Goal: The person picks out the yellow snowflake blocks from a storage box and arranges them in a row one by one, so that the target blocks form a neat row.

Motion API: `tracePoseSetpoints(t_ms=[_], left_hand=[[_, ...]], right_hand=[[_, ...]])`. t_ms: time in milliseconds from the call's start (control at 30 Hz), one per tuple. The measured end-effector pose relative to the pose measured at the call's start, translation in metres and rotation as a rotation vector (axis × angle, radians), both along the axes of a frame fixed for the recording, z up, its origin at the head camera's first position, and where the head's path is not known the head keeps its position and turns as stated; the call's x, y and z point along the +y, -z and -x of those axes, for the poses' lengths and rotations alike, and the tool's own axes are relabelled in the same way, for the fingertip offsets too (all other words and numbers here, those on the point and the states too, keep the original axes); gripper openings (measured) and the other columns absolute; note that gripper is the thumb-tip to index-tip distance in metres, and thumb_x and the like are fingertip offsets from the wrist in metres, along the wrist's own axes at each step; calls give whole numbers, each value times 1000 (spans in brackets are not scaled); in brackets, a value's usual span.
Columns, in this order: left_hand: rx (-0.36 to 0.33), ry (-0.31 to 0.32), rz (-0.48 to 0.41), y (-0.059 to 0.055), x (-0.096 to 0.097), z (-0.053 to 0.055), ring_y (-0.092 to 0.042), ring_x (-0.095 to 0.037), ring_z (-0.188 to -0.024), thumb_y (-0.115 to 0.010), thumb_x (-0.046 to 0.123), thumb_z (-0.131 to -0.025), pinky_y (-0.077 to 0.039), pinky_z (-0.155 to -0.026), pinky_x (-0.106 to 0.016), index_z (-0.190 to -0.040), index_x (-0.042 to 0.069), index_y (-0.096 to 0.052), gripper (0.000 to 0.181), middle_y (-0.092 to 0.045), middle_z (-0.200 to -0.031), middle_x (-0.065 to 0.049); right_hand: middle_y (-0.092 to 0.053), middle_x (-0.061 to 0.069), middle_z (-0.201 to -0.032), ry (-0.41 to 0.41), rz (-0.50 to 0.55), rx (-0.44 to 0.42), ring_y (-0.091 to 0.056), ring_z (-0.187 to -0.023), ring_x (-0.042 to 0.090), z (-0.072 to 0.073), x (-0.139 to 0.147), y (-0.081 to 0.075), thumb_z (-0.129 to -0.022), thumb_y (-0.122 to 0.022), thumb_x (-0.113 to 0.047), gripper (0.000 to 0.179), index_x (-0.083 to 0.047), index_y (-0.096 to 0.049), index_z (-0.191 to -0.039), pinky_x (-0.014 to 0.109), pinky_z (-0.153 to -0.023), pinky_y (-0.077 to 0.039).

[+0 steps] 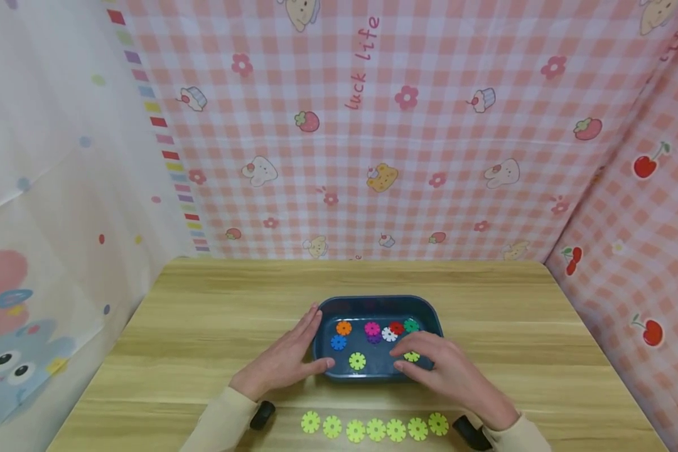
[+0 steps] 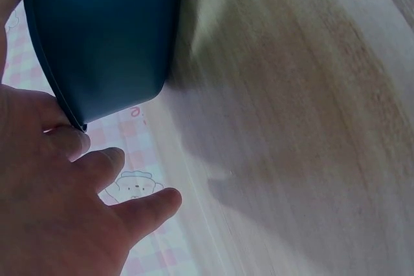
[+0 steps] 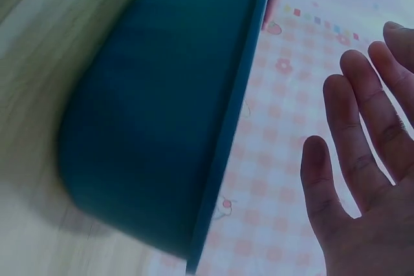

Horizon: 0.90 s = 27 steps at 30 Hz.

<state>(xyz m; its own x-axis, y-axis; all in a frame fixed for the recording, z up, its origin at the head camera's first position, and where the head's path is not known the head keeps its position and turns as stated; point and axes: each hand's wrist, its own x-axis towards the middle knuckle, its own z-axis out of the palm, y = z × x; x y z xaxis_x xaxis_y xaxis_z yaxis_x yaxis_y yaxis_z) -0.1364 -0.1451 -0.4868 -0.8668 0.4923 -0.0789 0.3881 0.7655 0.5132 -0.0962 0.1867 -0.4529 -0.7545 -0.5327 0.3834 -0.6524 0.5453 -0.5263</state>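
Observation:
A dark blue plastic tub (image 1: pixel 378 376) stands on the table and holds several small flower-shaped plastic discs. My left hand (image 1: pixel 285 355) rests at the tub's left end, fingers stretched along the rim and thumb over the front left corner. In the left wrist view its fingers touch the tub's edge (image 2: pixel 55 88). Over the tub's right side hovers my right hand (image 1: pixel 443 367), fingers loosely bent and thumb apart from them, with nothing visible between. Just beneath it lies a yellow-green disc (image 1: pixel 411 356), partly covered. Another yellow-green disc (image 1: pixel 357 361) lies at the tub's front middle.
Also in the tub are orange (image 1: pixel 343 328), blue (image 1: pixel 338 342), pink (image 1: pixel 371 328), purple, white (image 1: pixel 389 334), red (image 1: pixel 397 328) and green (image 1: pixel 411 325) discs. A row of several yellow-green discs (image 1: pixel 375 430) lies in front, between the wrists. Patterned cloth surrounds the wooden table (image 1: pixel 215 295).

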Motion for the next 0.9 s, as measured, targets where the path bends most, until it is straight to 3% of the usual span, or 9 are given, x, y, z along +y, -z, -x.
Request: tracePoseSetpoints(t_ms=[400, 733, 900], left_hand=[[-7, 7, -2, -1, 0, 2, -16, -33, -158, -63, 59, -98, -28, -121, -56, -166, 6, -15, 98, -3, -174, -9], [-6, 10, 2, -1, -1, 2, -19, -34, -157, -63, 59, -98, -30, -120, -59, -166, 6, -15, 98, -2, -175, -8], [-9, 12, 2, -1, -1, 2, -20, -33, -157, -62, 59, -98, -30, -120, -58, -166, 6, -15, 98, -2, -175, -7]], right_hand=[[-67, -16, -113, -70, 21, -123, -64, -108, 7, 21, -23, 9, -100, -71, -31, 14, -27, -76, -113, 37, -93, -57], [-68, -10, -120, -86, -85, -177, -62, -117, 12, 34, -42, 15, -99, -73, -23, 19, -19, -76, -117, 42, -101, -53], [-69, -6, -119, -104, -118, -197, -64, -114, 17, 40, -50, 18, -98, -74, -19, 21, -13, -77, -118, 42, -98, -55]])
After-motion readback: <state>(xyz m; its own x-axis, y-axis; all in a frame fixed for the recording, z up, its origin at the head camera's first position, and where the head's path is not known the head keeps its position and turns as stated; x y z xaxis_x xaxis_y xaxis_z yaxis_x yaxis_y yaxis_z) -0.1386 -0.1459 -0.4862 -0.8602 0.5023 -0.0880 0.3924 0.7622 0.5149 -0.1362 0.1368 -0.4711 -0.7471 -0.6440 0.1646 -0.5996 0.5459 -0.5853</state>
